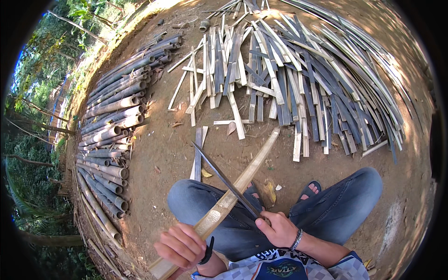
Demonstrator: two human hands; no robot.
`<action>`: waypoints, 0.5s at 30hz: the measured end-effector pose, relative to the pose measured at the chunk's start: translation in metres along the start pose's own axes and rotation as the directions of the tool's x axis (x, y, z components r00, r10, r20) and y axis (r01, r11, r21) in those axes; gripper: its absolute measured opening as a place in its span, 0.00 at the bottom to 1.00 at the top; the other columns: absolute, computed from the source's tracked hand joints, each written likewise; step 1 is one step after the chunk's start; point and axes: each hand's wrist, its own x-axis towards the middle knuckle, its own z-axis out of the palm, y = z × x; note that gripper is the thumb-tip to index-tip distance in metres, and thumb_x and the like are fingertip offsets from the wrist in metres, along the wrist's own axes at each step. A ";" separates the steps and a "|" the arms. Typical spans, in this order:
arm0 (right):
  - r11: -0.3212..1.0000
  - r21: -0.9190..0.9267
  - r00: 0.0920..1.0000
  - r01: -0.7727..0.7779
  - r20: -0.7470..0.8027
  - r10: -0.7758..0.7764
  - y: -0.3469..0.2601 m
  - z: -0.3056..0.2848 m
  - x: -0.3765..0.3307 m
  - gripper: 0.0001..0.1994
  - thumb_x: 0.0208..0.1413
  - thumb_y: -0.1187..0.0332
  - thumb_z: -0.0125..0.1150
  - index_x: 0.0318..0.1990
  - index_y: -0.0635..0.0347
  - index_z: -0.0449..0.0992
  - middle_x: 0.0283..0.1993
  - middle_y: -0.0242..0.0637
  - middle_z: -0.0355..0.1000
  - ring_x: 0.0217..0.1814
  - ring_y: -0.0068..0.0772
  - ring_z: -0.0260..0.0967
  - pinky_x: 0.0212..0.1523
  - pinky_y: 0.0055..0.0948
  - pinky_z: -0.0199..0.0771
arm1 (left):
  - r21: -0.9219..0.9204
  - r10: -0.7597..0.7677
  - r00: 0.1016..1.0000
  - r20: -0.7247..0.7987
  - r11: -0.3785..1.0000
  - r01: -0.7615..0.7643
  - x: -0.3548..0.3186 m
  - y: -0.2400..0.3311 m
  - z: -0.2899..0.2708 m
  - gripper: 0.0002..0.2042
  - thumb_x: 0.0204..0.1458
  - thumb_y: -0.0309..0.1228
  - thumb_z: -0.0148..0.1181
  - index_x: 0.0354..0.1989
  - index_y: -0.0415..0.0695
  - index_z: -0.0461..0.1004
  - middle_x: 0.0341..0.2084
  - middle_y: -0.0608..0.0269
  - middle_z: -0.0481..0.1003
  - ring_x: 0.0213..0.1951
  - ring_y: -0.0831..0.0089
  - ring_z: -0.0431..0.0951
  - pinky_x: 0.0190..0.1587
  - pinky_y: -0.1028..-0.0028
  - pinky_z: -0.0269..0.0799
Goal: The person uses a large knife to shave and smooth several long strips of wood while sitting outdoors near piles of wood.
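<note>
Evidently we hold a long, pale split-bamboo strip (214, 213) slantwise above our blue denim jeans (336, 200), presumably to present its upper face to the long, dark metal blade (221, 175) crossing it. Our left hand (183, 245) wraps curled fingers around its lower part; our right hand (280, 229) folds closed at the blade's near end, handle hidden. Beyond lie heaped dark-and-pale bamboo slats (310, 88).
</note>
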 end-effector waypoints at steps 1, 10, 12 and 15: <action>0.999 0.040 1.000 0.011 0.026 -0.012 -0.005 0.001 -0.005 0.23 0.62 0.51 0.49 0.31 0.67 0.71 0.15 0.50 0.67 0.22 0.54 0.72 0.25 0.43 0.69 | 0.001 0.001 1.000 -0.004 1.000 -0.001 0.000 0.000 0.001 0.23 0.55 0.43 0.61 0.11 0.44 0.66 0.06 0.68 0.67 0.07 0.76 0.67 0.15 0.76 0.71; 0.995 0.011 0.994 0.102 -0.031 -0.101 -0.003 0.016 -0.011 0.21 0.62 0.52 0.50 0.30 0.66 0.70 0.15 0.51 0.66 0.22 0.55 0.71 0.25 0.44 0.67 | 0.001 0.050 0.990 -0.129 0.999 -0.051 0.000 -0.004 0.003 0.24 0.54 0.43 0.62 0.10 0.46 0.65 0.05 0.69 0.66 0.07 0.78 0.66 0.14 0.77 0.70; 0.996 0.017 0.996 0.082 0.024 -0.082 -0.004 0.010 -0.012 0.21 0.62 0.53 0.50 0.31 0.67 0.70 0.15 0.51 0.66 0.23 0.55 0.71 0.25 0.44 0.67 | 0.009 0.036 0.997 -0.075 0.999 -0.036 -0.001 -0.001 0.001 0.24 0.54 0.43 0.62 0.10 0.46 0.65 0.05 0.69 0.65 0.06 0.78 0.66 0.13 0.77 0.69; 0.999 -0.031 0.999 0.044 0.020 -0.043 0.010 0.004 -0.004 0.21 0.62 0.53 0.50 0.32 0.68 0.70 0.15 0.51 0.66 0.24 0.56 0.71 0.25 0.43 0.67 | 0.015 0.037 0.996 -0.077 0.999 -0.036 -0.002 -0.002 0.004 0.24 0.54 0.43 0.62 0.10 0.46 0.65 0.04 0.70 0.65 0.06 0.79 0.65 0.13 0.77 0.69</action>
